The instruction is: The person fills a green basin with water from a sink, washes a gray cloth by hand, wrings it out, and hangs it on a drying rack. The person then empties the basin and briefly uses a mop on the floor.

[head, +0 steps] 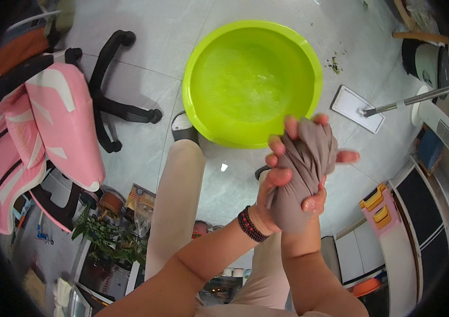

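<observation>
A bunched, twisted grey-brown cloth is gripped between both hands, just past the lower right rim of a bright green plastic basin. My left hand, with a dark beaded bracelet at the wrist, wraps the cloth's left side. From the right and beneath, my right hand holds the same cloth, its thumb on the lower part and other fingers partly hidden behind it. Water with some foam lies in the basin, which stands on the tiled floor.
A pink and white chair with a black wheeled base stands at left. Right of the basin are a flat mop head on a metal pole and scattered small bits. Potted plants stand at lower left, cabinets at lower right.
</observation>
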`<state>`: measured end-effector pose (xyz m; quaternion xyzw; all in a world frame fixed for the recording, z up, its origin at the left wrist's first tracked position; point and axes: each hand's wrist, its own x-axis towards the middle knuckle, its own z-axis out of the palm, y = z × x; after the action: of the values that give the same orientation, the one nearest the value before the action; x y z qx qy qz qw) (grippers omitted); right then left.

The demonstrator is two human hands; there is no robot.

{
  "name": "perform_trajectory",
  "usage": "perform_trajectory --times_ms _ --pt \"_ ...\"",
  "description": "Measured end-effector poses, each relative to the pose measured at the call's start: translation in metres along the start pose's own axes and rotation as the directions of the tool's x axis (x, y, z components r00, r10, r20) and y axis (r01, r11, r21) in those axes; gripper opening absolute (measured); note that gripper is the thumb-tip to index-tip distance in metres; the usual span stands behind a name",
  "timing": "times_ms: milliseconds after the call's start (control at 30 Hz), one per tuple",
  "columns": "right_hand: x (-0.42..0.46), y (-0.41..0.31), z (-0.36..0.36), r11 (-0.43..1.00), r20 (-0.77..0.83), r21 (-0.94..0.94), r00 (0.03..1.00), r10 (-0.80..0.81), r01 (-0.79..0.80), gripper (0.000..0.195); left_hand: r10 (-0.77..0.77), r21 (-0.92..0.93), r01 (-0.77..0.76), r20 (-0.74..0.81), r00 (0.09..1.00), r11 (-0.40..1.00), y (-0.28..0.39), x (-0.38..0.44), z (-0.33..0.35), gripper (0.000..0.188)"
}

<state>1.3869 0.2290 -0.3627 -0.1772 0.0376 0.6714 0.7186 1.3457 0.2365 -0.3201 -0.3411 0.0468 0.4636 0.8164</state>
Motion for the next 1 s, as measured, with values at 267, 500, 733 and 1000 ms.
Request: perform_trajectory --times_ms 267,500,733,1000 --pt "-0.002 -0.05 0.094 0.951 0.17 0.053 0.941 0.292 -0.305 0.026 -0.485 0.281 0.512 -0.163 0.859 0.812 -0.005 -0.073 0.076 0.052" --pt "-0.014 -0.082 0.16 0.486 -0.107 -0.823 0.92 0.378 -0.296 0.024 -0.416 0.694 0.705 -0.604 0.68 0.145 0.005 -0.082 0.126 0.041" --pt "0.038 -0.017 -0.037 -0.357 -0.158 -0.928 0.98 0.118 -0.107 0.025 0.144 0.767 0.44 -0.425 0.894 -0.468 0.085 -0.009 -0.042 0.038" --pt "0.059 0.036 -0.162 -0.363 -0.531 -0.758 0.836 -0.139 -0.542 0.023 0.366 0.378 0.59 -0.517 0.774 -0.713 0.148 0.027 -0.134 0.044"
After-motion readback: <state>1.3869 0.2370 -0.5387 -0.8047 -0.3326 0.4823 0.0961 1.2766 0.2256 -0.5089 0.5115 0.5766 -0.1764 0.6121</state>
